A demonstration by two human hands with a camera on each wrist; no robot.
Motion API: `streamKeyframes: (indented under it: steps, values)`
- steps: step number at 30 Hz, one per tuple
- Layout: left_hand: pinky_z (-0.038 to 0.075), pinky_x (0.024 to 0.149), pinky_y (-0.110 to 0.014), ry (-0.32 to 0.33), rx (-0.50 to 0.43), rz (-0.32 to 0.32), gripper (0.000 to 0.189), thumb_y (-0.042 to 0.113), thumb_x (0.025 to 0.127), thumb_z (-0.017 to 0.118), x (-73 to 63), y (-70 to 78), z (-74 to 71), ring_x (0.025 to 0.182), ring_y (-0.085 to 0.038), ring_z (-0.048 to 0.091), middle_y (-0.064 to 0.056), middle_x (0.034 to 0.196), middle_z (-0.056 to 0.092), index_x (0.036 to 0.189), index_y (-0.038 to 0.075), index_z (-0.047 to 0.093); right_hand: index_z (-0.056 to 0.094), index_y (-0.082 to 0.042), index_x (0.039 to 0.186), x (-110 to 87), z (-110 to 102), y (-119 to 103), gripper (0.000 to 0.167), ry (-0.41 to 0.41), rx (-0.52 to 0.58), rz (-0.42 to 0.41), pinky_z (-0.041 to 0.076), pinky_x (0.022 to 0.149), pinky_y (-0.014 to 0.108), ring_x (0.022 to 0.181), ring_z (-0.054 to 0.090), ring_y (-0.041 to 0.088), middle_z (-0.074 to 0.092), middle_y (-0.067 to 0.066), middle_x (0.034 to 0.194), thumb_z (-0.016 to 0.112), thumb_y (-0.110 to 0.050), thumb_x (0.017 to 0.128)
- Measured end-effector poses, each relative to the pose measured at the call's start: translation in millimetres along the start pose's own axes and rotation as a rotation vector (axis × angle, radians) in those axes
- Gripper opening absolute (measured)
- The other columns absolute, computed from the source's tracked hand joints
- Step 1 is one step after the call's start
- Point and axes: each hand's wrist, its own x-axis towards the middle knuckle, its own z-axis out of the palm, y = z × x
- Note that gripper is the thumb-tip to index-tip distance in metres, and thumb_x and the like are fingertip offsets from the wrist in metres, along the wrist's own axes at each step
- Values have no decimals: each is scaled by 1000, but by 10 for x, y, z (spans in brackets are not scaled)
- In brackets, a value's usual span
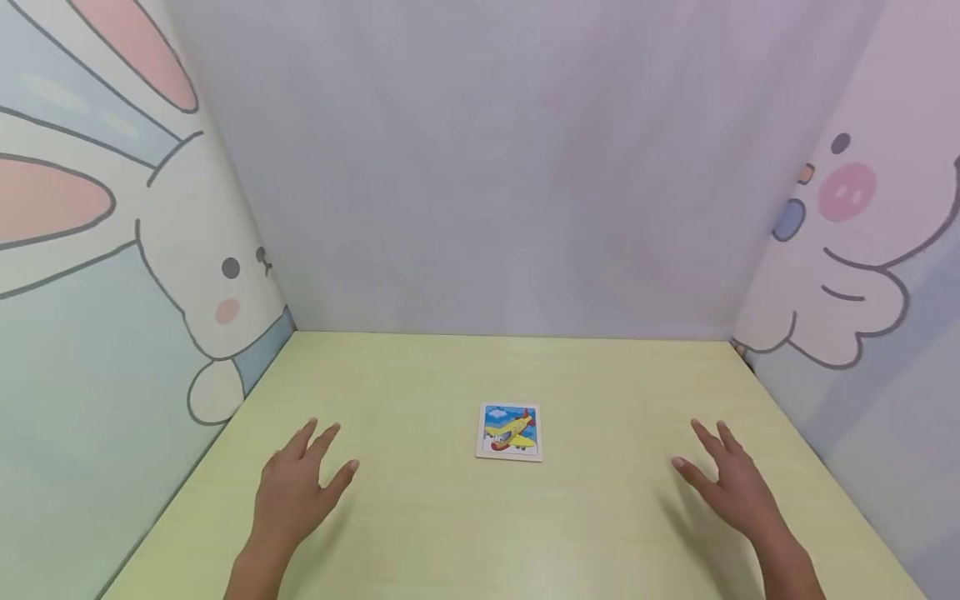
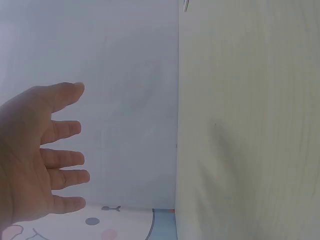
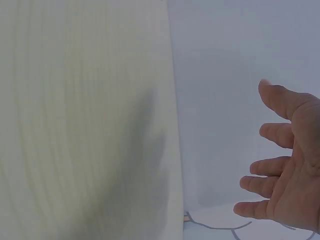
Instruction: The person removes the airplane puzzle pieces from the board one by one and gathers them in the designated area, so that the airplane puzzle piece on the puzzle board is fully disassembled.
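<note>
A small square picture puzzle (image 1: 509, 432) with a white border lies flat near the middle of the table; its picture is a yellow and red airplane on a blue sky. To its left, my left hand (image 1: 294, 492) hovers over the table with fingers spread, holding nothing. My right hand (image 1: 737, 492) is held likewise on the other side, apart from the puzzle. Both wrist views show the hands with thumb and fingers extended: the left hand (image 2: 37, 155) at the left edge, the right hand (image 3: 292, 160) at the right edge.
The pale wood-grain table (image 1: 420, 525) meets a plain grey-white back wall (image 1: 480, 183). A side panel with a cartoon rabbit (image 1: 202, 275) stands on the left, and one with a pink-cheeked white character (image 1: 847, 242) on the right. Hand shadows fall on the tabletop.
</note>
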Motion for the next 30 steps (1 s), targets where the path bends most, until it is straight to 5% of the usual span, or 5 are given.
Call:
streamKeyframes:
  steps: [6,16,30]
  values:
    - [40,75,-61,41,-26,24,50,26,70,77,-4,51,125,97,-44,57,-27,117,56,112,2,64,39,3,137,83,122,-116,62,2,126,-13,28,80,71,115,30,62,25,39,138,64,-27,89]
    - [41,79,-60,-111,-122,-30,48,26,77,75,54,185,310,98,-41,58,-24,120,55,118,4,62,44,3,133,169,287,-263,53,10,253,-34,35,83,65,120,34,51,38,31,135,63,-23,90]
    - [42,80,-57,-168,-210,-48,49,30,79,74,137,326,428,102,-37,58,-19,123,54,120,7,61,52,-2,129,263,512,-439,48,-46,442,37,41,86,56,115,48,42,48,22,131,63,-27,90]
